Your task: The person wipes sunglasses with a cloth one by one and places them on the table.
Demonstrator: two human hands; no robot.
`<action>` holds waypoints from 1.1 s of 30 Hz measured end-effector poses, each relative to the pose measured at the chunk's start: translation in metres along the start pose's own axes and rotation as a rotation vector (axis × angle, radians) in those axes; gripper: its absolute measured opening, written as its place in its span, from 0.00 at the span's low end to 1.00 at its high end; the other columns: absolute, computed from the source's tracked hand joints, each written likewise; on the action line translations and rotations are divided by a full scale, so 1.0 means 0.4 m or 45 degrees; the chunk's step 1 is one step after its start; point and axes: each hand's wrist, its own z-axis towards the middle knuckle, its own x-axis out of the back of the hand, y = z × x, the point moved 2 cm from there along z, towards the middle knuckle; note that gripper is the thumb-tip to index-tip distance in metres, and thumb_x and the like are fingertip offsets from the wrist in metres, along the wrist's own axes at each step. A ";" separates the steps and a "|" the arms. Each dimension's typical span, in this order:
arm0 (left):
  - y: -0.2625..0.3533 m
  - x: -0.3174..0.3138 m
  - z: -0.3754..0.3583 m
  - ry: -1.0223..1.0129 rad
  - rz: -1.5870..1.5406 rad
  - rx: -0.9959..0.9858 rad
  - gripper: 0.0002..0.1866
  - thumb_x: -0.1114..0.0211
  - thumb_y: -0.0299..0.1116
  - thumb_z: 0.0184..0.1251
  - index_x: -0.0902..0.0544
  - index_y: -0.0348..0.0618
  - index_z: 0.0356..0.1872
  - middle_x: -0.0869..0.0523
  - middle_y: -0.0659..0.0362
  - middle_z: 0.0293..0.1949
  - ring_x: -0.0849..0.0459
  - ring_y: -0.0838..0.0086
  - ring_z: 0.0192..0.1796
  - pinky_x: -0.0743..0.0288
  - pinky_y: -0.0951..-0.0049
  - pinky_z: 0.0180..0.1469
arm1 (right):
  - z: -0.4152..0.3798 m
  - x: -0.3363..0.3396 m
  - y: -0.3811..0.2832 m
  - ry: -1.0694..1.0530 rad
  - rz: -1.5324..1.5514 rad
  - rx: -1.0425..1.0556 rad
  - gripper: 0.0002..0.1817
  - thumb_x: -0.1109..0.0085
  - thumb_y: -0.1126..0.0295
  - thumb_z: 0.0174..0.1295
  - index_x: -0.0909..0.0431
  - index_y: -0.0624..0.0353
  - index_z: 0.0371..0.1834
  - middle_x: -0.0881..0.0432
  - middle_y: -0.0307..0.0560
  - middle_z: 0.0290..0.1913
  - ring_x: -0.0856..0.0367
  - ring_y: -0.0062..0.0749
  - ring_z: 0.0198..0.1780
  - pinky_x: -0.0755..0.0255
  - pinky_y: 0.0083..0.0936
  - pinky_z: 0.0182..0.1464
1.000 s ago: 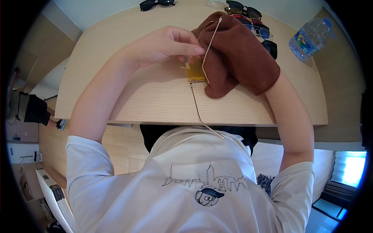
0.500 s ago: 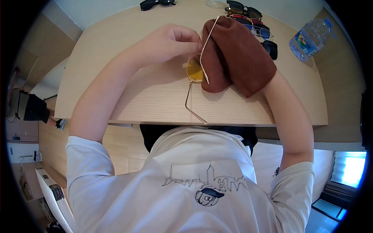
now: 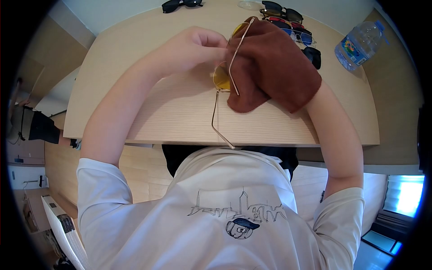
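A pair of sunglasses with yellow lenses and thin metal temples is held above the table's front half. My left hand pinches its frame near the middle; the fingertips are partly hidden. A brown cloth covers my right hand, so only the wrist shows. Through the cloth, my right hand grips around the lens area, its fingers hidden. One temple lies across the cloth, while the other hangs toward the table's front edge.
On the wooden table, black sunglasses lie at the back. Several more glasses are grouped at the back right, beside a plastic water bottle. A person's legs show at far left.
The sunglasses and cloth have shifted slightly left and tilted, and the upper yellow lens now shows above the cloth. The cloth's folds have changed. The person at left has moved slightly.
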 end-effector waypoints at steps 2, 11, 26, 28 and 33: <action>0.001 -0.013 -0.005 0.000 -0.016 -0.081 0.10 0.30 0.39 0.79 0.09 0.43 0.43 0.10 0.67 0.38 0.17 0.85 0.41 0.23 0.76 0.50 | -0.001 -0.002 0.003 0.032 0.087 -0.061 0.08 0.30 0.74 0.53 0.16 0.59 0.36 0.15 0.47 0.35 0.16 0.50 0.46 0.21 0.38 0.49; 0.011 0.005 -0.003 -0.002 0.023 0.026 0.11 0.32 0.37 0.76 0.09 0.40 0.44 0.10 0.65 0.36 0.15 0.82 0.42 0.24 0.76 0.53 | -0.002 -0.020 0.021 0.159 -0.076 -0.116 0.12 0.32 0.79 0.54 0.17 0.60 0.43 0.15 0.52 0.46 0.16 0.49 0.50 0.19 0.38 0.54; -0.014 -0.001 0.005 -0.044 0.067 -0.044 0.15 0.29 0.41 0.78 0.09 0.41 0.53 0.07 0.64 0.46 0.13 0.81 0.48 0.21 0.74 0.58 | -0.006 -0.035 0.036 0.202 0.015 -0.130 0.07 0.33 0.82 0.57 0.16 0.64 0.38 0.15 0.56 0.40 0.13 0.48 0.43 0.19 0.35 0.47; -0.009 0.003 0.003 -0.029 0.064 -0.036 0.15 0.29 0.41 0.78 0.09 0.41 0.53 0.07 0.64 0.46 0.13 0.81 0.48 0.22 0.74 0.59 | -0.008 -0.038 0.046 0.241 0.025 -0.160 0.06 0.34 0.82 0.59 0.16 0.65 0.39 0.15 0.57 0.40 0.13 0.48 0.43 0.19 0.33 0.47; -0.001 0.003 0.000 0.039 0.058 -0.034 0.13 0.30 0.41 0.79 0.09 0.42 0.50 0.09 0.67 0.42 0.15 0.83 0.46 0.23 0.76 0.55 | -0.001 -0.014 0.029 0.251 -0.126 -0.065 0.07 0.32 0.71 0.49 0.13 0.55 0.32 0.12 0.46 0.37 0.14 0.44 0.47 0.18 0.33 0.53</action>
